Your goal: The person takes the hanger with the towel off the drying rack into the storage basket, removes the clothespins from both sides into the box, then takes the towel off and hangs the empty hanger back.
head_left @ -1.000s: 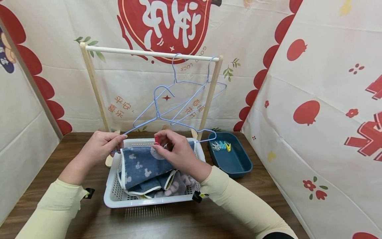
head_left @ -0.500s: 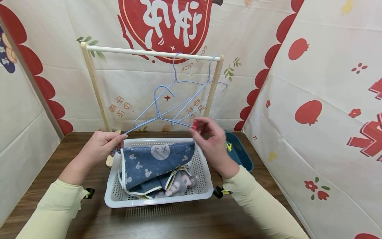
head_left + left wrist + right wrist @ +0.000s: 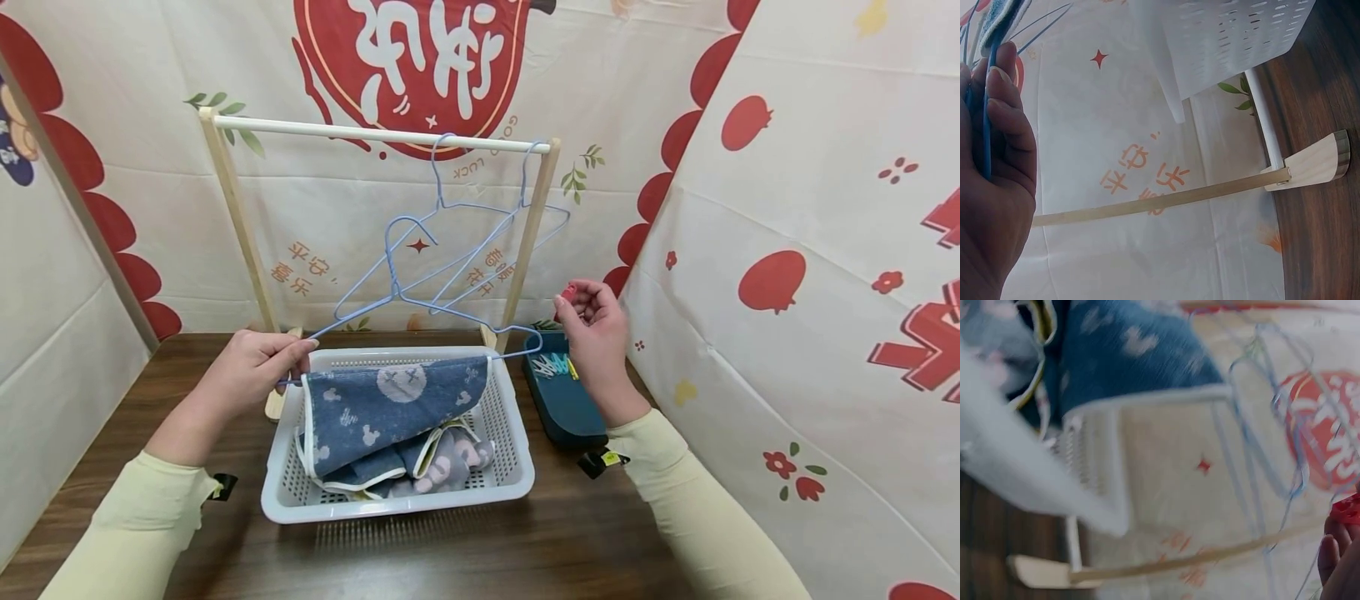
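My left hand (image 3: 253, 367) grips the left end of a blue wire clothes hanger (image 3: 352, 315). Draped over the hanger's bottom bar is a blue towel (image 3: 397, 404) with white trim and pale figures, its folds hanging into the white basket (image 3: 397, 505). In the left wrist view, curled fingers wrap the blue wire. My right hand (image 3: 600, 337) pinches a red clothespin (image 3: 567, 296), raised above the dark teal bin (image 3: 558, 408) and to the right of the hanger. The right wrist view catches that clothespin only at its right edge.
A wooden rack (image 3: 228, 208) with a white rail (image 3: 360, 132) stands behind the basket. Two blue hangers (image 3: 480, 207) hang near its right end. Several clothespins (image 3: 551, 365) lie in the bin. More cloth (image 3: 450, 467), grey and pink, lies in the basket.
My right hand has moved right with the red clothespin, from over the towel, past the hanger's right end, to above the bin. My left hand and the hanger have stayed in place.
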Motion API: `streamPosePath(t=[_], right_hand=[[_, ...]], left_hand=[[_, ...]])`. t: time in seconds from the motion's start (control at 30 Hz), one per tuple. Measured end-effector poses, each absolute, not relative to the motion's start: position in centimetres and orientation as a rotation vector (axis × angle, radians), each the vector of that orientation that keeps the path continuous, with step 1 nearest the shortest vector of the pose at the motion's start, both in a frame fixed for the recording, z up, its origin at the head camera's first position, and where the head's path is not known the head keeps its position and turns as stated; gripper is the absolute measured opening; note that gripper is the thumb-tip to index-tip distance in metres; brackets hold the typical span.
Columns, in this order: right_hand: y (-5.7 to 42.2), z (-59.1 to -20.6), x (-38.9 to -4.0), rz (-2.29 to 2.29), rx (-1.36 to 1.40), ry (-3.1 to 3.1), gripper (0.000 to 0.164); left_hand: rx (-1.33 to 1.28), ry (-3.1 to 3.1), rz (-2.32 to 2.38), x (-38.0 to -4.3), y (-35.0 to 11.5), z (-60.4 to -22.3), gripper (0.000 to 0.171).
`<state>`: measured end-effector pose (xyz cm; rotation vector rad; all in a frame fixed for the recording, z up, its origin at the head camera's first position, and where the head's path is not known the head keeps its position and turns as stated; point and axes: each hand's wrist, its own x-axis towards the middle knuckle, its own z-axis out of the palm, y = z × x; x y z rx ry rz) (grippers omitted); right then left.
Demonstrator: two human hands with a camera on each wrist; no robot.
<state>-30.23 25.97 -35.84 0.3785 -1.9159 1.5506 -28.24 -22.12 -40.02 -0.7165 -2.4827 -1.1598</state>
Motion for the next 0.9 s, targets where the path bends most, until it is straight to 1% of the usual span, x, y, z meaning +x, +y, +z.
streamPosePath(t=[0.13,0.23,0.33,0.43,0.6,0.9], right_hand=[[27.5,-37.5,-31.6,1.524,0.28,-2.144,0.04],[28.6,-38.7,-32.7,1.404,0.238,-2.359,0.042],[29.6,-39.6,-33.6,1.254,0.228,-2.543,0.039],[30.6,-40.6,-34.4,1.118,0.223,-2.686,0.034],[32.1,-42.2,-35.9,0.905,0.271,-2.882,0.024],[33.6,-44.6,-38.4,0.542,0.454,-3.121,0.018]], left_hand=[[-0.729,-2.477,-1.177,-28.3,-22.1,-40.0,0.034],[-0.748,-2.459,-1.172,-28.4,-22.1,-40.0,0.035],[-0.764,-2.44,-1.168,-28.4,-22.1,-40.0,0.035],[-0.769,-2.434,-1.165,-28.3,-22.1,-40.1,0.035],[-0.761,-2.431,-1.152,-28.3,-22.1,-40.0,0.036],[-0.765,-2.439,-1.168,-28.2,-22.1,-40.0,0.035]])
